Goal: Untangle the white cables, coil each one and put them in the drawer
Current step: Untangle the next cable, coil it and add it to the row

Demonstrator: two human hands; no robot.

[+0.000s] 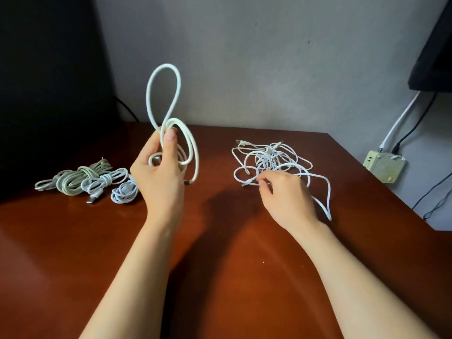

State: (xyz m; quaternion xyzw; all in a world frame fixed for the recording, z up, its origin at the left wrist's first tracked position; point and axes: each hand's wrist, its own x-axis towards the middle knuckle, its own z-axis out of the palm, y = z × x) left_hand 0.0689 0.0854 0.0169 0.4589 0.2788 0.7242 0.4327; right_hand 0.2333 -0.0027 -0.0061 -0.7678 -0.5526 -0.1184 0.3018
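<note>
We grip the coil (166,66) in the left hand (160,174), raised so loops stay together; the right hand (286,195) pinches a tangle (269,159) strand (toward the table's (220,253) far edge).

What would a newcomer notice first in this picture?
The left hand holds up a white cable at centre left, one tall loop rising above the fingers. On the right of the brown table, the right hand pinches a strand in a tangled heap of cables. Coiled cables lie at the far left.
</note>
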